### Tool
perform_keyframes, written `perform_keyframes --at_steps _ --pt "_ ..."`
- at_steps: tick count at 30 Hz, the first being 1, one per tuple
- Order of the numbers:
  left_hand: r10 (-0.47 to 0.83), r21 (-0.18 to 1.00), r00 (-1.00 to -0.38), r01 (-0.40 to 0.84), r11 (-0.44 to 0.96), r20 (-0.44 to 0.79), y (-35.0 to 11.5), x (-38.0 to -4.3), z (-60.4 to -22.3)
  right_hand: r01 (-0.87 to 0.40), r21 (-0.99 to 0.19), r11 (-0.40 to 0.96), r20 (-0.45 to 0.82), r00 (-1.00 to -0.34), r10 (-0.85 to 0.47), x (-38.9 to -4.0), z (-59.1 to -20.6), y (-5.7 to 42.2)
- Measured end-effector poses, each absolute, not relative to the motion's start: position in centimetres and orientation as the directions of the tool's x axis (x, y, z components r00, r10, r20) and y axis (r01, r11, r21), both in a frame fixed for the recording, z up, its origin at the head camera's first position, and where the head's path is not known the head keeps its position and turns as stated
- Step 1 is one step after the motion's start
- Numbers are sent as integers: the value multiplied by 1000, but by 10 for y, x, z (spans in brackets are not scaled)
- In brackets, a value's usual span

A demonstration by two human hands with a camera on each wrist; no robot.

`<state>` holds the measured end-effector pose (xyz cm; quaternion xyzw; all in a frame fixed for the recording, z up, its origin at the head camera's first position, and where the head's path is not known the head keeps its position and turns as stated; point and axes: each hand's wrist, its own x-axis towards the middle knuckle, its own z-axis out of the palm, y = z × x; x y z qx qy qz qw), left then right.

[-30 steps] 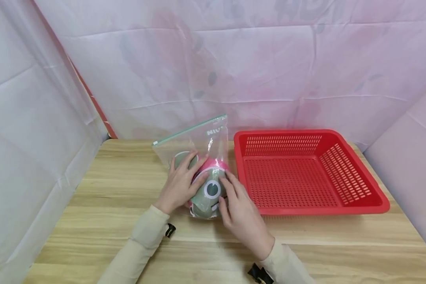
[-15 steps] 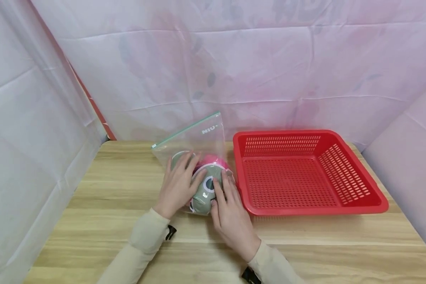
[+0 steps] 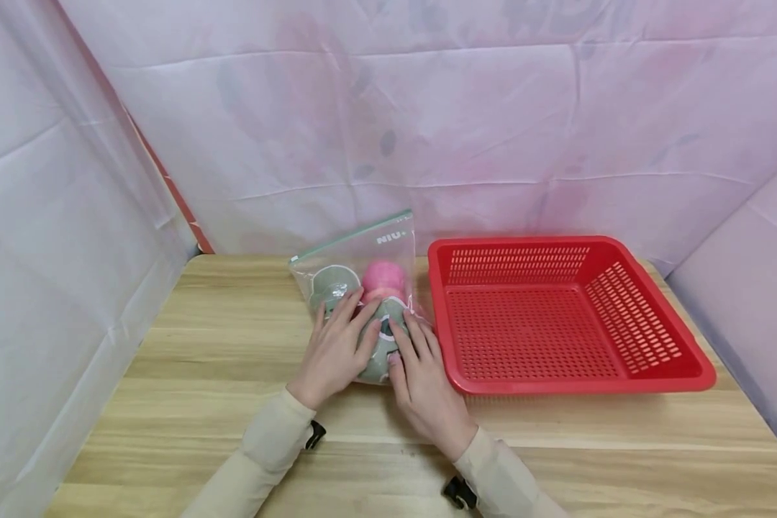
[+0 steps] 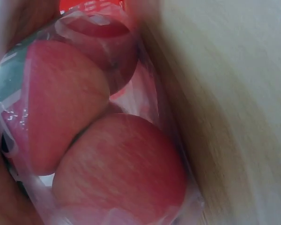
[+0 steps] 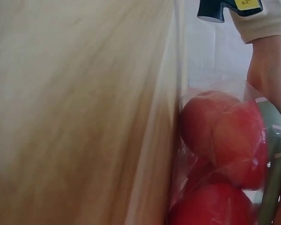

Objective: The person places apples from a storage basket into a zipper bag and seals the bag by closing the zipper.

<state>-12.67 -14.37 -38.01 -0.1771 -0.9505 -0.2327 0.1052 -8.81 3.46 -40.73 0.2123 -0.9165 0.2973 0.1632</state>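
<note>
A clear zip bag (image 3: 362,248) with a green zip strip and a grey-green printed design lies on the wooden table, its zip end pointing away. Red apples (image 4: 122,168) fill its lower part; several show through the plastic in both wrist views. My left hand (image 3: 333,352) rests on the bag from the left, fingers spread over the print. On the lower right side lies my right hand (image 3: 427,385), its fingers extended along the bag. The two hands nearly meet over the print. A rounded pink shape (image 3: 383,277) shows in the bag beyond the fingertips.
A red plastic basket (image 3: 573,386) with perforated walls stands close to the right of the bag and right hand. Pale printed cloth (image 3: 466,129) hangs behind the table (image 3: 220,345) and along both sides.
The right hand has shifted left, further onto the bag. The left hand has edged right, and the bag's zip corner moved slightly right. More of the pink shape and left print now shows.
</note>
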Motion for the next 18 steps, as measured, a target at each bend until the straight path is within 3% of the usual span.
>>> perform_keyframes --at_steps 10,18 --pt "257 434 -951 308 847 173 -139 -135 -376 -456 -547 702 385 -882 -273 -92 -407 36" --pt "285 367 -945 326 871 162 -140 -125 -378 -409 -552 727 282 -912 -299 -80 -407 40"
